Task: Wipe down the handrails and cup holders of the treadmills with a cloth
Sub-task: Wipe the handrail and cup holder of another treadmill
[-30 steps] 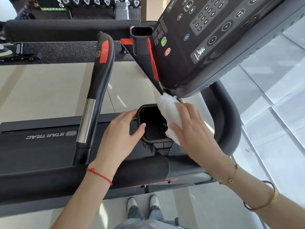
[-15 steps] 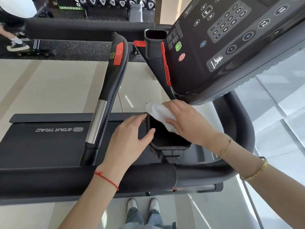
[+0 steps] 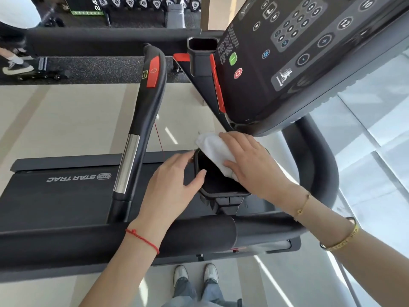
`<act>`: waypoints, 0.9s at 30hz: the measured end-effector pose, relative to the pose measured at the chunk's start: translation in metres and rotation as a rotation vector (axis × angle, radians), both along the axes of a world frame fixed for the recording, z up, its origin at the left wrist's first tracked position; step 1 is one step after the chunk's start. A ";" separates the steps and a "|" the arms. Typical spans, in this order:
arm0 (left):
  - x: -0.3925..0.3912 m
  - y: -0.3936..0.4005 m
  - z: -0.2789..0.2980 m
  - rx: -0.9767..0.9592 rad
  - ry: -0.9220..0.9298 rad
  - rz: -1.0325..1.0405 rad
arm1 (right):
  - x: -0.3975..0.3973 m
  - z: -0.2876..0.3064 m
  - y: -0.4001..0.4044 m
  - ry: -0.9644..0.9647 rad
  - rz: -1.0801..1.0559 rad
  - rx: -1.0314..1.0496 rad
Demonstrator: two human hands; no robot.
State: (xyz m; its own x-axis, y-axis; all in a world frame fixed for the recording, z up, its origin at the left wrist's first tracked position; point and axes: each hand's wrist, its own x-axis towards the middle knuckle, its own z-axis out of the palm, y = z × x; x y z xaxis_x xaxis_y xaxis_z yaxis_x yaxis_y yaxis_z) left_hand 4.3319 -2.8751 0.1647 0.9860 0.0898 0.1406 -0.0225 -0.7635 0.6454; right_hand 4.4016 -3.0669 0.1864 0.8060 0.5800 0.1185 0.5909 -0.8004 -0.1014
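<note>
Nearest, two grey shoes [image 3: 195,276] on pale floor, below a thick matte black handrail [image 3: 199,238] running left to right across the view. Just beyond, left hand [image 3: 174,185] with a red string at the wrist, grip clamped on the near-left rim of the black cup holder [image 3: 219,187]: thumb hooked inside, fingers outside the wall. Cup holder a hard plastic, angular well, mouth facing up, long axis running away from the body. Right hand [image 3: 252,165], thin gold bracelets on the wrist, fingers straight and together, pressing a white cloth [image 3: 215,155] against the cup holder's right rim. Cloth soft, crumpled, long axis slanting from far-left to near-right, far end poking out past the fingertips. Left of the hands, a black upright grip bar [image 3: 141,134] with a brushed metal band and red panel, pointing away. Behind, treadmill belt deck [image 3: 66,191] lettered STAR TRAC. Farther, glossy black console [image 3: 287,58] with round buttons, a second cup holder [image 3: 202,58] beside it. Farthest, a dumbbell rack [image 3: 143,3].
</note>
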 end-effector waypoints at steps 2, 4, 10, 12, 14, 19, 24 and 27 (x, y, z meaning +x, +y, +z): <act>0.000 0.001 0.000 -0.020 -0.001 -0.014 | -0.012 -0.002 0.000 0.004 -0.109 0.094; 0.000 0.002 -0.001 -0.027 -0.006 -0.018 | -0.024 -0.006 -0.001 0.056 -0.232 0.236; 0.000 0.002 -0.003 -0.029 -0.019 -0.021 | -0.029 -0.010 -0.010 0.292 -0.433 0.370; 0.000 0.002 -0.003 -0.024 -0.016 -0.024 | -0.014 -0.005 -0.004 0.330 -0.435 0.337; 0.000 0.002 -0.004 -0.035 -0.018 -0.021 | -0.003 -0.001 0.000 0.348 -0.445 0.346; 0.000 0.001 -0.006 -0.057 -0.023 -0.014 | -0.026 -0.008 -0.014 0.373 -0.463 0.421; 0.001 0.002 -0.006 -0.055 -0.015 -0.016 | -0.032 -0.009 -0.012 0.302 -0.427 0.368; -0.001 0.002 -0.006 -0.053 -0.010 -0.008 | -0.035 -0.006 -0.011 0.207 -0.356 0.287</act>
